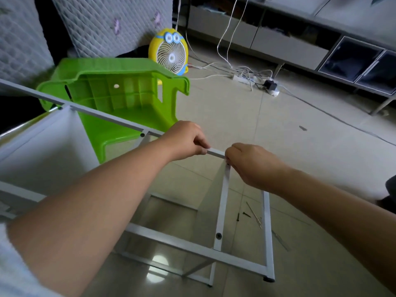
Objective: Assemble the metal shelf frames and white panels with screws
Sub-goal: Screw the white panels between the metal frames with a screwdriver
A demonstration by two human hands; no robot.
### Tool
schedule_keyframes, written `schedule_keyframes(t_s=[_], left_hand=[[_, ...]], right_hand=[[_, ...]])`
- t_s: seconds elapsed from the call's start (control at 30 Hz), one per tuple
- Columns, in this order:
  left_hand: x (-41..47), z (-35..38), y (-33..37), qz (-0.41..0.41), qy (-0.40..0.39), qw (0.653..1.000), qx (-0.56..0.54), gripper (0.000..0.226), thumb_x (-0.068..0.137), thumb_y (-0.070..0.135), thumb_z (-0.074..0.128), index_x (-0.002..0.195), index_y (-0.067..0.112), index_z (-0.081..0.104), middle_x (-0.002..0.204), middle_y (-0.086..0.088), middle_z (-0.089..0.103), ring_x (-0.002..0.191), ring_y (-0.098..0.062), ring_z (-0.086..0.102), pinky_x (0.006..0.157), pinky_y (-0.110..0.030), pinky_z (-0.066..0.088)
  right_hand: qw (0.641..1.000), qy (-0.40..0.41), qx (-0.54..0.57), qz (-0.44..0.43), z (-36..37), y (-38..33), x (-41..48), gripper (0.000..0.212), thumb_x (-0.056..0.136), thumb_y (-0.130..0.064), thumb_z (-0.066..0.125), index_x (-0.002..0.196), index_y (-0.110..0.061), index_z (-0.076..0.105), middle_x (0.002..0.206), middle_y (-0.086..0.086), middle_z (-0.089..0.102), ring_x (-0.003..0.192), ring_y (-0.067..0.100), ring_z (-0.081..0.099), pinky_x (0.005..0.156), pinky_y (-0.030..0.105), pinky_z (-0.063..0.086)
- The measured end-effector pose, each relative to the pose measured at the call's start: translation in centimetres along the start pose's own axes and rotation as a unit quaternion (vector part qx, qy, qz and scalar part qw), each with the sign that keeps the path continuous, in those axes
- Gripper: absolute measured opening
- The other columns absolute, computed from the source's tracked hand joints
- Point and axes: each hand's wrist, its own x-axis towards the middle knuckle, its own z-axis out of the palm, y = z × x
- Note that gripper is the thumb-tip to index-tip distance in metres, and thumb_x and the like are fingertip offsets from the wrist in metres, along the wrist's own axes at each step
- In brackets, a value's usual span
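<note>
Metal shelf frame (222, 202) stands on the tiled floor (278, 129), white panel (42, 146) fitted at left. The left hand (188, 140) grips the top rail (216, 152) to steady it, while the right hand (252, 166) curls over the corner, possibly pinching a hidden screw.

The left hand (186, 140) and right hand (252, 163) are shown bare, as are both forearms (102, 200) to the elbow. A pale, whitish fabric (12, 266), blurred, is glimpsed at the lower left edge.

Pale tiled floor (278, 129), metal frame (269, 232), tipped green stool (120, 91), yellow fan (169, 51), power strip (242, 78), loose screws (246, 215)
</note>
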Motion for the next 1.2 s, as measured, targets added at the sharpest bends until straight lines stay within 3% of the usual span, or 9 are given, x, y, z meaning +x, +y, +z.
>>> schedule_keyframes(t_s=[0.17,0.3,0.47,0.7,0.87,1.0,1.07,1.2], left_hand=[[0.0,0.0,0.0,-0.001,0.002,1.000,0.004,0.023,0.076,0.009,0.074,0.097,0.003,0.073,0.096,-0.013,0.067,0.093,-0.023,0.061,0.065,-0.010,0.036],[0.0,0.0,0.1,-0.001,0.000,1.000,0.007,0.022,0.076,0.009,0.073,0.098,0.004,0.072,0.097,-0.013,0.067,0.094,-0.023,0.060,0.067,-0.011,0.037],[0.0,0.0,0.0,-0.005,0.002,1.000,0.004,0.022,0.075,0.009,0.074,0.096,0.005,0.073,0.095,-0.012,0.066,0.090,-0.020,0.060,0.070,-0.014,0.040],[0.0,0.0,0.1,-0.003,0.000,1.000,0.004,0.020,0.075,0.008,0.074,0.095,0.004,0.073,0.093,-0.011,0.066,0.089,-0.021,0.061,0.073,-0.018,0.043],[0.0,0.0,0.2,0.003,-0.002,1.000,0.003,0.022,0.075,0.008,0.074,0.096,0.004,0.073,0.091,-0.008,0.065,0.089,-0.020,0.060,0.074,-0.018,0.043],[-0.1,-0.1,0.2,0.002,-0.003,1.000,0.001,0.022,0.075,0.008,0.074,0.097,0.004,0.073,0.085,-0.001,0.060,0.084,-0.012,0.056,0.068,-0.008,0.038],[-0.1,-0.1,0.2,0.005,-0.003,1.000,0.002,0.022,0.076,0.008,0.074,0.097,0.005,0.073,0.087,-0.004,0.062,0.084,-0.012,0.056,0.068,-0.009,0.039],[0.0,-0.1,0.1,0.005,-0.001,1.000,0.003,0.021,0.076,0.009,0.074,0.096,0.005,0.073,0.091,-0.008,0.065,0.086,-0.016,0.058,0.073,-0.017,0.043]], right_hand=[[0.999,0.022,0.029,0.031,0.2,-0.3,0.1,0.009,0.097,-0.018,0.038,0.098,-0.012,0.045,0.080,-0.001,0.039,0.070,0.016,0.041,0.056,0.025,0.033],[1.000,0.005,-0.004,0.031,-0.5,-0.2,0.2,0.015,0.098,-0.025,0.037,0.094,-0.016,0.048,0.067,-0.006,0.029,0.073,0.017,0.046,0.065,0.028,0.043],[0.999,-0.025,-0.013,0.014,-0.8,0.0,0.6,0.019,0.098,-0.021,0.039,0.105,-0.012,0.054,0.069,-0.004,0.031,0.075,0.018,0.047,0.072,0.030,0.047],[0.993,-0.060,-0.058,-0.081,-1.6,0.6,0.7,0.021,0.095,-0.013,0.043,0.115,-0.014,0.051,0.105,0.002,0.052,0.084,0.017,0.050,0.075,0.029,0.048],[0.982,-0.055,-0.120,-0.134,-1.3,0.9,0.5,0.021,0.096,-0.009,0.035,0.116,-0.009,0.042,0.103,0.006,0.047,0.078,0.014,0.036,0.067,0.026,0.035],[0.986,-0.059,-0.097,-0.125,-0.9,1.0,0.6,0.019,0.099,-0.015,0.028,0.113,-0.009,0.039,0.071,-0.003,0.028,0.074,0.015,0.037,0.067,0.027,0.034],[0.990,-0.067,-0.069,-0.103,-0.9,0.8,0.6,0.018,0.097,-0.011,0.030,0.112,-0.009,0.039,0.067,-0.005,0.022,0.072,0.017,0.038,0.065,0.027,0.032],[0.991,-0.065,-0.076,-0.086,-1.3,0.5,0.5,0.018,0.095,-0.009,0.035,0.113,-0.009,0.040,0.081,0.000,0.041,0.074,0.017,0.039,0.058,0.026,0.031]])
